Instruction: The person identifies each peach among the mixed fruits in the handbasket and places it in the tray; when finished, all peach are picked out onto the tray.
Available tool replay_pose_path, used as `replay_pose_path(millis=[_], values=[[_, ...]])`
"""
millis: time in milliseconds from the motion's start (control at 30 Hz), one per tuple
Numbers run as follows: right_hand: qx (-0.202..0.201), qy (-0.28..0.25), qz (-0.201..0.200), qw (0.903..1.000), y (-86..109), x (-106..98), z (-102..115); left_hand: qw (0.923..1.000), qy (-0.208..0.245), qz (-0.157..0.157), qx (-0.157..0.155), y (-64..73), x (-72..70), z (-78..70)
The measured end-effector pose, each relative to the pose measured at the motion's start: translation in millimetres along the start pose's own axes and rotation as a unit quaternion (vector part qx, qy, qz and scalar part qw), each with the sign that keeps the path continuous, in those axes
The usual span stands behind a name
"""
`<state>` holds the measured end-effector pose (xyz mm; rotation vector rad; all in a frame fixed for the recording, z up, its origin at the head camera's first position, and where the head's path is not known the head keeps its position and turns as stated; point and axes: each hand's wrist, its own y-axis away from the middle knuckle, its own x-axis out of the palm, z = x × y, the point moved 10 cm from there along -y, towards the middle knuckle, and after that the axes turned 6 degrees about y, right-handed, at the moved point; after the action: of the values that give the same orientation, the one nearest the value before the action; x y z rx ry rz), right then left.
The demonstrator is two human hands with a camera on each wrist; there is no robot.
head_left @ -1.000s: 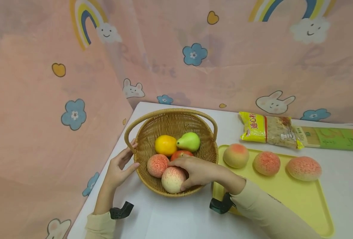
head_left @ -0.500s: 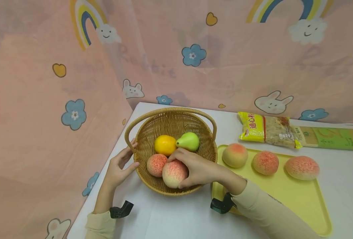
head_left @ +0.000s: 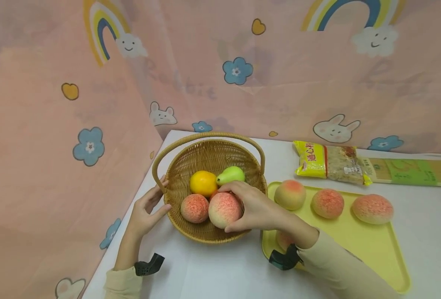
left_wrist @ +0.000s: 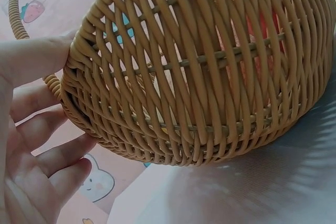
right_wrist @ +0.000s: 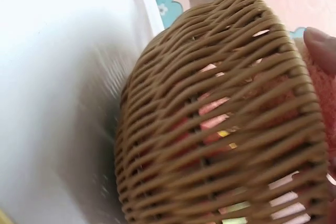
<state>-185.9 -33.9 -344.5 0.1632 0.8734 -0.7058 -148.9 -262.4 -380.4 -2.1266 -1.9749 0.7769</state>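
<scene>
A wicker basket (head_left: 184, 230) with an arched handle stands on the white table. My left hand (head_left: 145, 214) touches its left rim, thumb spread from loosely extended fingers; in the left wrist view the fingertips (left_wrist: 79, 174) are at the rim. My right hand (head_left: 256, 209) holds a pale pink peach (head_left: 223, 211) between thumb and fingers inside the basket, near its front. Left of it lies a redder peach (head_left: 194, 208). Behind them sit an orange-yellow fruit (head_left: 203, 183) and a green pear (head_left: 231, 175). A red fruit (head_left: 214, 194) is mostly hidden behind the held peach.
Right of the basket lies a yellow tray (head_left: 370, 253) with three peach-like fruits along its back, one being a red peach (head_left: 327, 203). Another fruit (head_left: 285, 240) is partly hidden under the right wrist. Behind are a pasta bag (head_left: 332, 162) and a flat noodle pack (head_left: 411, 171).
My right hand has raised and shifted the peach slightly back and right in the basket, turning it so more pink shows. The left hand stays at the rim. The head view has shifted slightly.
</scene>
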Motion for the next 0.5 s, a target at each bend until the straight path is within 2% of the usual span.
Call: replay_pose_path(millis=[133, 300, 400, 500], values=[[0.003, -0.014, -0.033, 0.9993, 11.3, -15.2, 0.0, 1.0, -0.001, -0.002, 0.004, 0.3, -0.5, -0.6], [-0.017, -0.028, -0.091, 0.9953, 32.6, -38.3, -0.8, 0.9999, -0.004, -0.011, 0.011, 1.1, -1.2, -4.0], [-0.003, -0.029, -0.118, 0.9926, 50.9, -50.8, -8.5, 0.9998, -0.006, -0.009, 0.016, 1.3, 0.0, -5.0], [0.031, -0.018, -0.144, 0.9889, 72.3, -63.3, -19.9, 0.9999, -0.002, -0.006, 0.012, 0.8, 1.1, -3.6]])
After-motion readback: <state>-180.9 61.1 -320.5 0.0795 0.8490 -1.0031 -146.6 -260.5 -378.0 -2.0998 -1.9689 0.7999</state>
